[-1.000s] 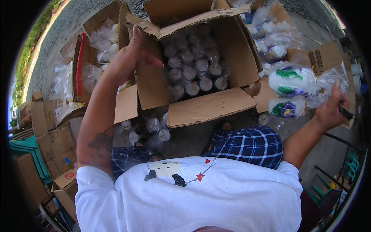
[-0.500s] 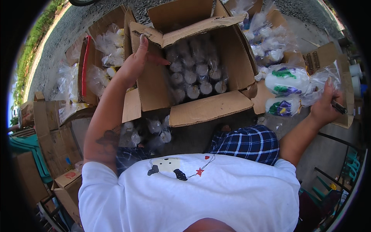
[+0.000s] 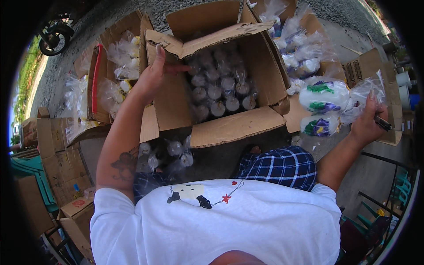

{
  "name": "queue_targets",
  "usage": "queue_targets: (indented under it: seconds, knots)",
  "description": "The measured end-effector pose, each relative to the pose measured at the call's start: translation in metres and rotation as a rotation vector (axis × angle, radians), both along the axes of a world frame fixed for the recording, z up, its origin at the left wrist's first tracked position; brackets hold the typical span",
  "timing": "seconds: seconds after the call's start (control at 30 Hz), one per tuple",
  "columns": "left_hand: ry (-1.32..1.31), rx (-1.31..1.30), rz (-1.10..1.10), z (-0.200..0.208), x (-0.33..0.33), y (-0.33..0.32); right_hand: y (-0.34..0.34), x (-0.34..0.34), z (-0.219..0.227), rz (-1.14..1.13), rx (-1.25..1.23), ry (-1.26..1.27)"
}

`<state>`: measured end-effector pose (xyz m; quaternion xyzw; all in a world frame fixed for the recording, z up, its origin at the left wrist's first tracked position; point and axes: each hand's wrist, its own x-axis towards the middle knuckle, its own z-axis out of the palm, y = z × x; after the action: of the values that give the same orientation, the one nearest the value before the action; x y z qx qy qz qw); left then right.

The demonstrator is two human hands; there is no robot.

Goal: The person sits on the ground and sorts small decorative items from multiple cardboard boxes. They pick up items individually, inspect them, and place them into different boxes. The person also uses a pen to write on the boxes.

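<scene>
An open cardboard box (image 3: pixel 238 129) stands in front of me, holding rows of white cylinders (image 3: pixel 218 108) wrapped in clear plastic. At its left wall is my left hand (image 3: pixel 151 78), open, with the thumb up and a finger stretched over the box's inside. My right hand (image 3: pixel 370 117) is closed on the gathered plastic ends of two bagged white cylinders (image 3: pixel 326 96) with green and purple decoration, off the box's right side. A slim black pen-like thing (image 3: pixel 383 123) sticks out of the same hand.
More bagged pieces fill a box at the left (image 3: pixel 110 90) and lie in another at the right (image 3: pixel 304 53). Several wrapped cylinders (image 3: pixel 174 148) stand on the floor by my legs. Green plastic chairs (image 3: pixel 33 174) are at the left edge; a motorcycle wheel (image 3: pixel 56 39) shows far left.
The view has shifted slightly, bringing the motorcycle wheel further into sight. Both hands keep nearly the same place and grip; the right still holds the bagged cylinders.
</scene>
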<state>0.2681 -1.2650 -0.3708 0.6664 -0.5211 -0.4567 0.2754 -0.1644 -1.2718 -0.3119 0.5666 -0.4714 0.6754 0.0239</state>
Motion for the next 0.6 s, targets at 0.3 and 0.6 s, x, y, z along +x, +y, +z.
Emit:
queue_targets:
  seconds: [0.3, 0.6]
  knots:
    - [0.008, -0.040, 0.034, -0.002, 0.002, -0.004, -0.001, -0.003, -0.001, -0.009, 0.020, 0.005]
    - [0.342, -0.095, 0.348, 0.001, 0.000, -0.003, -0.001, -0.004, 0.000, -0.005, 0.002, 0.027]
